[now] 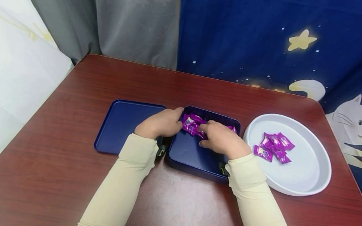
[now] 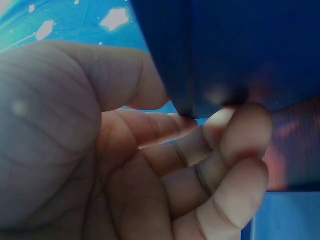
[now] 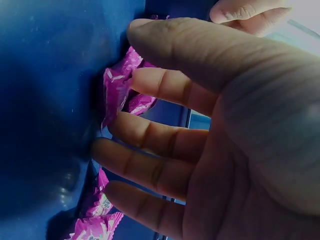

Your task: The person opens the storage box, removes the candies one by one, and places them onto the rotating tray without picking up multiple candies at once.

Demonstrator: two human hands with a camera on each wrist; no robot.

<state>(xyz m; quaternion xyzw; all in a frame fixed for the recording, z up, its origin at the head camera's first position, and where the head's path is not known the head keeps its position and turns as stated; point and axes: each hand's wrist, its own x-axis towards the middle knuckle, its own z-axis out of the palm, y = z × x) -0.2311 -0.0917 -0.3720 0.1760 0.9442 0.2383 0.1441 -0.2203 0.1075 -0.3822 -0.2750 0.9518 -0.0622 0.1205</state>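
Purple sweets (image 1: 189,124), illegibly printed and too overlapped to count, lie at the far end of one navy tin (image 1: 193,154) and in one white tray (image 1: 299,171) right of it, one navy lid (image 1: 129,120) left of it. Inside the tin, the right hand (image 1: 223,139), fingers slightly apart, touches sweets. At its left wall, the left hand (image 1: 162,124) bends its fingers; whether they grip I cannot tell.

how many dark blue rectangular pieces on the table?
2. The flat blue lid lies left, partly hidden by the left hand; the deeper blue box, with purple packets inside, sits in the middle, partly covered by the right hand. No others show.
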